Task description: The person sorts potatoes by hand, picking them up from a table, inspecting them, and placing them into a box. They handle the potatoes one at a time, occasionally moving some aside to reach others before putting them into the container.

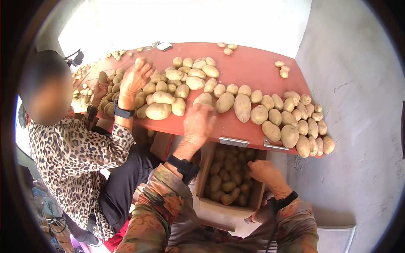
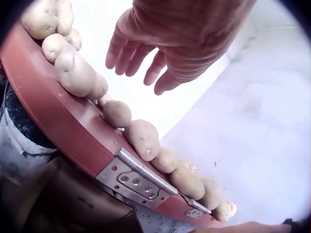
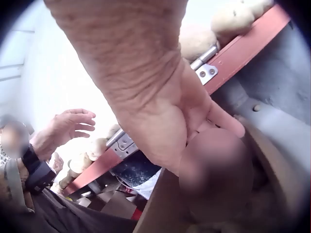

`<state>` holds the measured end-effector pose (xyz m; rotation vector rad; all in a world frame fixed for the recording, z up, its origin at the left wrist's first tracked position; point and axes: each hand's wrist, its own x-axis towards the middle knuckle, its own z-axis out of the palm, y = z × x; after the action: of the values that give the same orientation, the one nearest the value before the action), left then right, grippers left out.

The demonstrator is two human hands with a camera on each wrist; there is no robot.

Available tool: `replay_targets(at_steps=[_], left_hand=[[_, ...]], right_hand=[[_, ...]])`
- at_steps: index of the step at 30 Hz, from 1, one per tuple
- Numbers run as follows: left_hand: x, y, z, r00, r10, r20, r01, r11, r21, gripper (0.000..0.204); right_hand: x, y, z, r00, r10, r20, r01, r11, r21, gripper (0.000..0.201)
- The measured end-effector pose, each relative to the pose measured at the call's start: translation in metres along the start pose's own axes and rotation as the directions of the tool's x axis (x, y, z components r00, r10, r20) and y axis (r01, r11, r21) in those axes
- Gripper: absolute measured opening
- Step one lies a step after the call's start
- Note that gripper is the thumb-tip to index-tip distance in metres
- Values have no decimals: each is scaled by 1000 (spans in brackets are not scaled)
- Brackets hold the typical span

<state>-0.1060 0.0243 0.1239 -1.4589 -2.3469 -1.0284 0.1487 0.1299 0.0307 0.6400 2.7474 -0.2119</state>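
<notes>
My left hand (image 1: 199, 124) is over the table's near edge, close to a potato (image 1: 203, 98) in the head view. In the left wrist view its fingers (image 2: 127, 57) are spread and loosely bent, with nothing between them. My right hand (image 1: 269, 175) reaches over the right side of a cardboard box (image 1: 228, 207) full of potatoes (image 1: 228, 186) below the table. In the right wrist view a blurred dark oval covers part of the fingers, so I cannot tell whether they hold anything. Rows of potatoes (image 1: 242, 108) line the red table (image 1: 253, 63).
Metal hinges (image 1: 234, 142) sit on the table's near edge. At the left, another person in a leopard-print top (image 1: 80, 152) has a raised hand (image 1: 136, 78) over more potatoes (image 1: 162, 98). A grey wall (image 1: 350, 92) stands to the right. Small potatoes (image 1: 228, 51) lie at the far edge.
</notes>
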Motion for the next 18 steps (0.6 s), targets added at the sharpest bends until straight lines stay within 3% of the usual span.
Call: replay_targets(at_steps=[2, 7, 10, 16, 18], left_hand=[[3, -11, -1, 999, -17, -35, 20, 996, 85, 34], [1, -25, 7, 953, -253, 165, 213, 951, 224, 52], [0, -31, 11, 967, -181, 178, 126, 951, 281, 51], [-4, -25, 16, 970, -165, 177, 72, 895, 440, 56], [-7, -23, 19, 970, -178, 168, 91, 899, 428, 55]], right_hand=[[0, -6, -9, 1000, -20, -3, 20, 1000, 11, 30], [-2, -26, -28, 995, -85, -55, 87, 995, 45, 32], [-6, -28, -36, 997, -62, -50, 65, 996, 57, 33], [-5, -34, -39, 998, -47, -31, 50, 995, 90, 30], [-4, -33, -35, 989, -89, -118, 99, 992, 79, 27]])
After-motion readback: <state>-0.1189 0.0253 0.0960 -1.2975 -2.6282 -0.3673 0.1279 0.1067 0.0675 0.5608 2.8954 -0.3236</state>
